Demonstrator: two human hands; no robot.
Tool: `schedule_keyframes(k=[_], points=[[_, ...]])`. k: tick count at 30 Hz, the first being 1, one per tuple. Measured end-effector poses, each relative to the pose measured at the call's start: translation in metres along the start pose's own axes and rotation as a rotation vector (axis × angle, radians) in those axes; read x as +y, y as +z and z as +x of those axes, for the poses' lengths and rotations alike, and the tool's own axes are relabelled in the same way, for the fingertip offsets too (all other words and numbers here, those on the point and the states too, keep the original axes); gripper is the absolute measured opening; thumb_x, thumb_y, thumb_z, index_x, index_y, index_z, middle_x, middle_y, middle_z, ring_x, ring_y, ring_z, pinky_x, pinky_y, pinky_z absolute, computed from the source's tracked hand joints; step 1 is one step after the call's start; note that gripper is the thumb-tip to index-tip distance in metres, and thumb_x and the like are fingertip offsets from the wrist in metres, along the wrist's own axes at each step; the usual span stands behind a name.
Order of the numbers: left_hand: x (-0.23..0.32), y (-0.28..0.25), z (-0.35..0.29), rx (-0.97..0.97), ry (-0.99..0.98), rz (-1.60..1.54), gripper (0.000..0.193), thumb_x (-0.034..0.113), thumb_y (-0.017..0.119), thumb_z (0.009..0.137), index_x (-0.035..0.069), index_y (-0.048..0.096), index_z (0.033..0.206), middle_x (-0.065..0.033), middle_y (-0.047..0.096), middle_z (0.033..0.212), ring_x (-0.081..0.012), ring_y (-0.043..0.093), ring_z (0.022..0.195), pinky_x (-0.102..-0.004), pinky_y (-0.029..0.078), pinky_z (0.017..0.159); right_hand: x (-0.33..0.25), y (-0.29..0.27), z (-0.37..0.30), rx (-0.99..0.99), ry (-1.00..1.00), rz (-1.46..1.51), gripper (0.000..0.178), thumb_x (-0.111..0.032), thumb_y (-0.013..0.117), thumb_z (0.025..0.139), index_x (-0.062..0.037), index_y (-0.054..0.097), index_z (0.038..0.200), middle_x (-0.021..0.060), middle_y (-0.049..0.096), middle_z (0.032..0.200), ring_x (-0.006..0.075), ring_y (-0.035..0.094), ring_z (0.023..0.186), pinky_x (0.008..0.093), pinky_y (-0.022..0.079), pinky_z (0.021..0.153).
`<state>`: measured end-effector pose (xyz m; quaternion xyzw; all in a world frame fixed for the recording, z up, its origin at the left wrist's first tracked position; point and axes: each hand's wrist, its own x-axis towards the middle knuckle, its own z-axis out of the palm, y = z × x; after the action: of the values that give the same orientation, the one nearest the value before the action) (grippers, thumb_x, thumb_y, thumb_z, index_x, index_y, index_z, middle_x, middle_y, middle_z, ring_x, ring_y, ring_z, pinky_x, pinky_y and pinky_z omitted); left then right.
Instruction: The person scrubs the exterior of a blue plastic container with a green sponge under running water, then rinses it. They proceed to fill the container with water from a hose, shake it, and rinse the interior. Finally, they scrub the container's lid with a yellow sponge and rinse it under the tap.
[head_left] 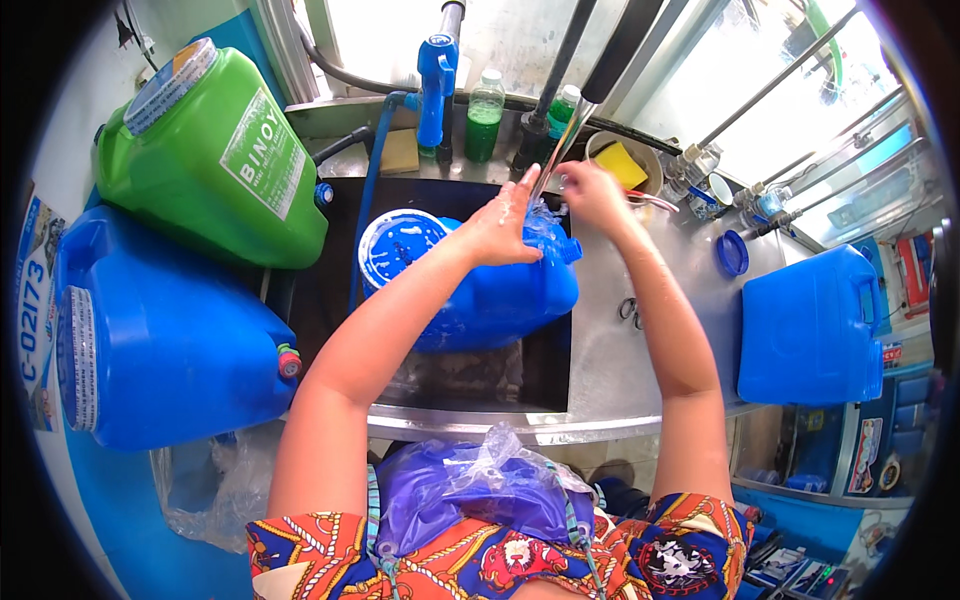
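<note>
A blue water jug point(500, 310) lies on its side in the dark sink point(480, 390), with its wide foam-flecked cap point(402, 245) toward the left. My left hand point(500, 228) is over the jug's upper right part, thumb and fingers spread beside the handle. Clear water splashes there, below a shiny metal pipe point(568, 138). To the right of that pipe is my right hand point(597, 197), its fingers curled close together; whatever they may hold is hidden. A small blue spout point(571, 249) sticks out from the jug's right end.
A green jug point(220, 160) and another blue jug point(180, 330) stand left of the sink; a third blue jug point(805, 325) is at the right. Behind are a bottle of green liquid point(484, 118) and a tub with a yellow sponge point(620, 165). Scissors point(630, 312) lie on the metal counter.
</note>
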<state>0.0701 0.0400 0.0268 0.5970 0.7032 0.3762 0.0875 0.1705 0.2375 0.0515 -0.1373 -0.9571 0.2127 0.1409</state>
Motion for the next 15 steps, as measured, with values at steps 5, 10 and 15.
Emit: schedule_keyframes(k=[5, 10, 15], points=[[-0.010, -0.017, -0.007, -0.030, -0.110, -0.151, 0.123, 0.020, 0.081, 0.064, 0.019, -0.002, 0.155, -0.0252, 0.042, 0.133, -0.0427, 0.049, 0.120, -0.0464, 0.043, 0.102, -0.056, 0.054, 0.010, -0.203, 0.103, 0.604, 0.043, -0.012, 0.064, 0.078, -0.0067, 0.062, 0.120, 0.0163, 0.070, 0.101, 0.0260, 0.066, 0.098, 0.0370, 0.050, 0.089], [-0.016, -0.032, -0.020, 0.127, -0.119, 0.026, 0.123, 0.024, 0.082, 0.063, 0.019, 0.001, 0.155, -0.0247, 0.039, 0.134, -0.0403, 0.055, 0.111, -0.0450, 0.048, 0.094, -0.074, 0.046, 0.030, -0.159, 0.060, 0.578, 0.039, -0.008, 0.057, 0.082, -0.0065, 0.061, 0.121, 0.0164, 0.069, 0.089, 0.0190, 0.068, 0.071, 0.0344, 0.054, 0.066], [-0.030, -0.048, -0.044, 0.104, -0.299, 0.000, 0.101, 0.032, 0.080, 0.067, 0.012, 0.024, 0.149, -0.0199, 0.058, 0.112, -0.0358, 0.062, 0.099, -0.0407, 0.049, 0.088, -0.066, 0.012, 0.026, -0.465, 0.354, 1.169, 0.033, -0.007, 0.051, 0.091, -0.0037, 0.060, 0.122, 0.0030, 0.061, 0.081, 0.0079, 0.054, 0.058, 0.0207, 0.047, 0.055]])
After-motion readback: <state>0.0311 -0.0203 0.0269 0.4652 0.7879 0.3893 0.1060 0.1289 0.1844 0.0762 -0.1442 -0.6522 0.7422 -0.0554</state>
